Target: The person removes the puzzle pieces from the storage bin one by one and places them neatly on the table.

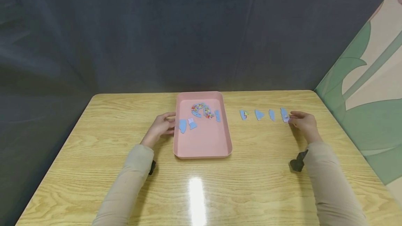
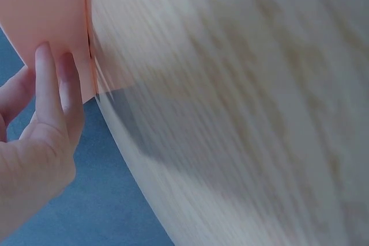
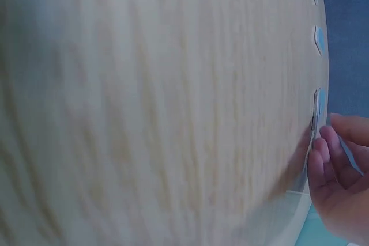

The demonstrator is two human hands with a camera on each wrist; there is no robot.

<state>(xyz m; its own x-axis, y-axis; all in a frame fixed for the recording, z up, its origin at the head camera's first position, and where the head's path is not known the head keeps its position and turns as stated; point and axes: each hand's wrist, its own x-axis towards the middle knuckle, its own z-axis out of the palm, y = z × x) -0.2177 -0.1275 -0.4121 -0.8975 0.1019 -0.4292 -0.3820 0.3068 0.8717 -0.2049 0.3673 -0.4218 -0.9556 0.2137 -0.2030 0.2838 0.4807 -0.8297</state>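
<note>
By tray (image 1: pixel 202 145), L hand (image 1: pixel 160 127), fingers spread; R hand (image 1: pixel 305 125) at blue pc (image 1: pixel 284 113), pinch unclear

A pink rectangular tray (image 1: pixel 204 145) with rounded corners sits on a light wood-grain table (image 1: pixel 94 138), holding flat, irregular blue and multicoloured pieces (image 1: pixel 183 125). The bare left hand (image 1: pixel 161 125) rests against its left wall. Right of it, four flat, mostly blue fragments (image 1: pixel 259 114) form a row; the bare right hand (image 1: pixel 304 123) seems to touch the outermost.
</note>
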